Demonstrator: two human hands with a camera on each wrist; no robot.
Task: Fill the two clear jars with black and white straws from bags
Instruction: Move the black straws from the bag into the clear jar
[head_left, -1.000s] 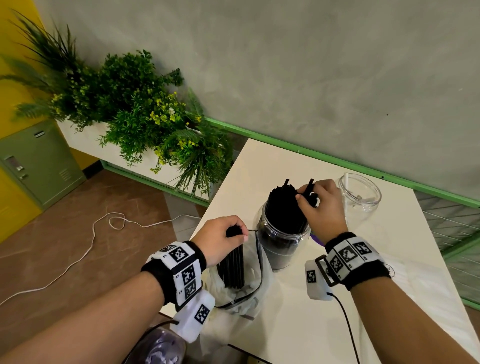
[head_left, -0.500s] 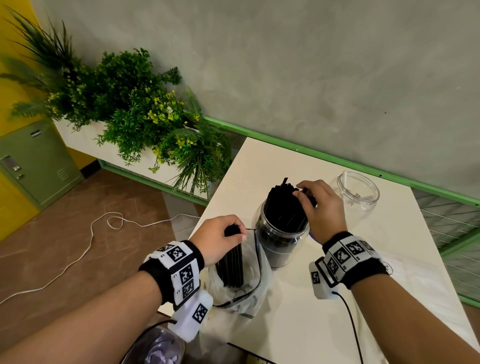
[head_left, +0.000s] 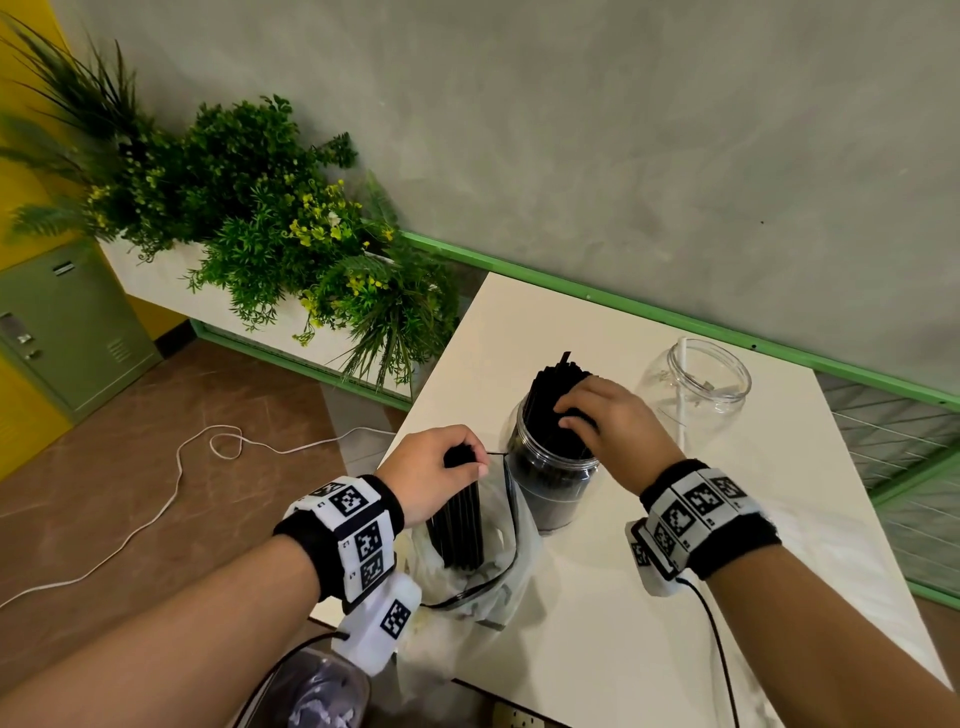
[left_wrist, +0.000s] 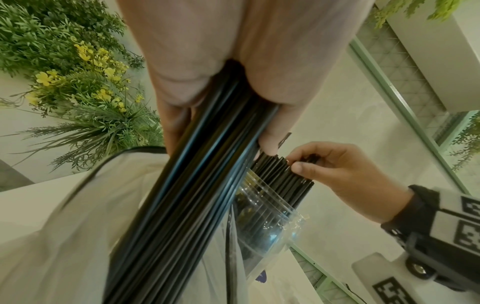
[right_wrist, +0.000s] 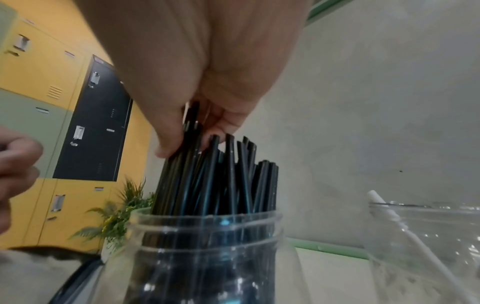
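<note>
A clear jar packed with black straws stands mid-table. My right hand pinches a few black straws at the top of that jar, their lower ends among the others. My left hand grips a bundle of black straws standing upright in a clear plastic bag at the table's near left edge. A second clear jar at the back right holds one white straw.
The white table ends just left of the bag and abuts a grey wall with a green rail. A planter of green plants sits beyond the left edge. A white cable lies on the brown floor.
My right hand has sunk lower onto the jar, pushing its pinched black straws down among the others. The left hand and its bundle have stayed in the bag.
</note>
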